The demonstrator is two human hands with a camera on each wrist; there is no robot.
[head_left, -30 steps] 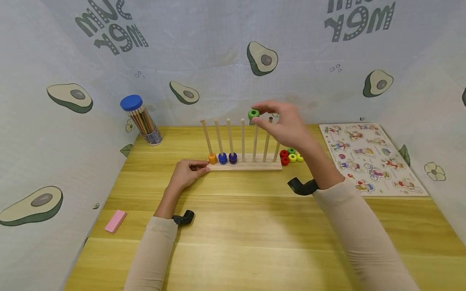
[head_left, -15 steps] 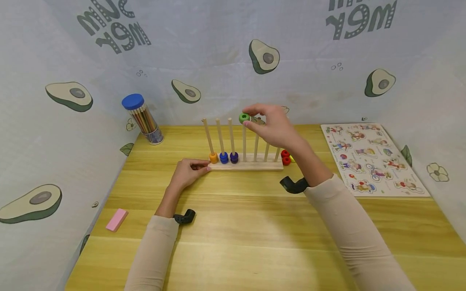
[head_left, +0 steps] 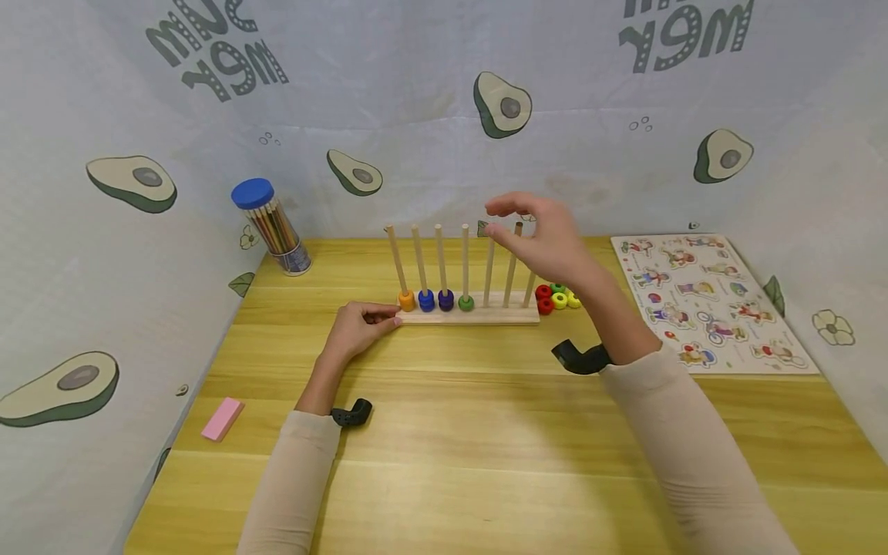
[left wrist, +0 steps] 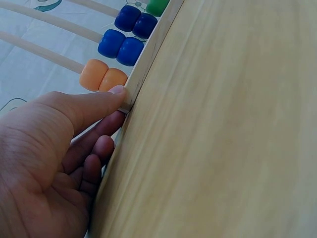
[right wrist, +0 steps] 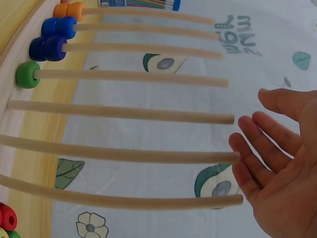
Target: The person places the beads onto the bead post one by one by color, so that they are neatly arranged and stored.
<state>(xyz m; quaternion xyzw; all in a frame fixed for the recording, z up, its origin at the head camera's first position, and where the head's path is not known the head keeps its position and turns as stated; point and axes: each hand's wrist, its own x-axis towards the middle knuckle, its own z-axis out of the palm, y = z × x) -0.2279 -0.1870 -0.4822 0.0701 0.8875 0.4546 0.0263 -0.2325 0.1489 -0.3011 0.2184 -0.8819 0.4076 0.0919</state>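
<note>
A wooden peg rack (head_left: 502,317) with several upright pegs stands toward the back of the table. Its leftmost peg carries two orange beads (left wrist: 94,74); two blue beads (left wrist: 119,47) and two dark purple beads (left wrist: 134,22) sit on the pegs beside it. One green bead (head_left: 466,304) rests at the foot of the fourth peg. My left hand (head_left: 355,331) pinches the left end of the rack's base, thumb on the front edge. Around the tops of the right-hand pegs, my right hand (head_left: 544,235) is raised, fingers apart and holding nothing.
Loose red, green and yellow beads (head_left: 559,301) lie off the rack's right end. A picture puzzle board (head_left: 694,289) lies at the right. Back left stands a blue-lidded jar of sticks (head_left: 274,231); a pink block (head_left: 222,419) lies at the front left.
The green bead has gone from the right hand's fingers, above the fourth peg, to the foot of that peg. The right hand has let go and moved right. The left hand stays put.
</note>
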